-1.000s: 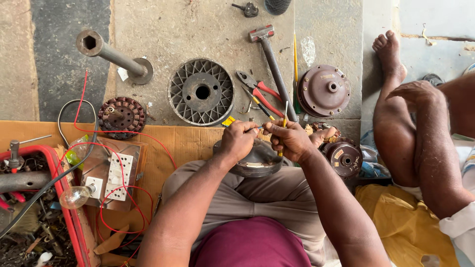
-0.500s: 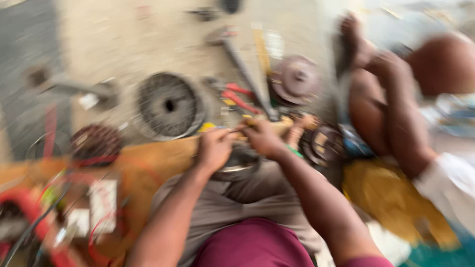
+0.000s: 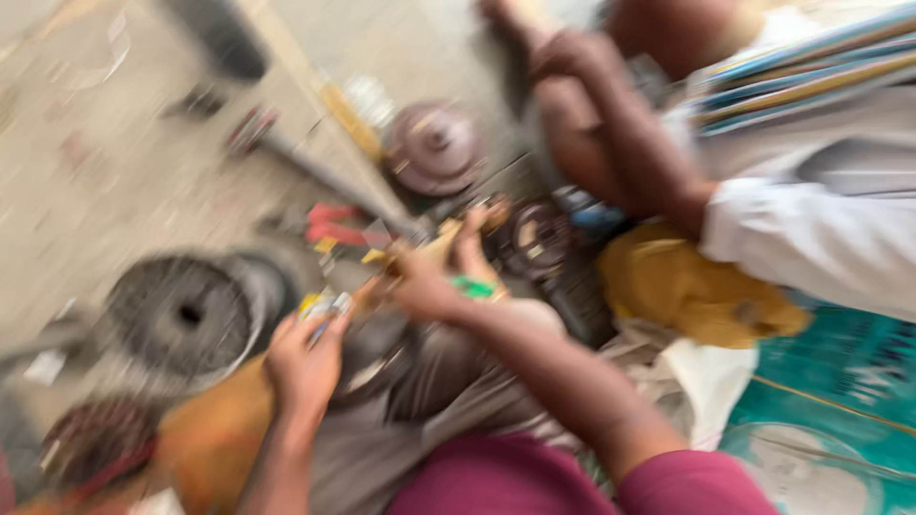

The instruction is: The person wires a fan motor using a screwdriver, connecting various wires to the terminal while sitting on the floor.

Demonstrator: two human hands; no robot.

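A: What lay around the 2 hands?

B: Largest first: a round ribbed metal disc (image 3: pixel 186 315) sat on the floor just left of the left hand (image 3: pixel 305 367), and a brown domed cover (image 3: pixel 434 148) lay beyond the right hand (image 3: pixel 429 281).

A: And the hands themselves?

B: Blur hid much. The left hand pinched a small yellowish part (image 3: pixel 320 307); the right hand curled around a yellow-handled tool (image 3: pixel 429 248), probably light and stiff, best gripped at the handle.
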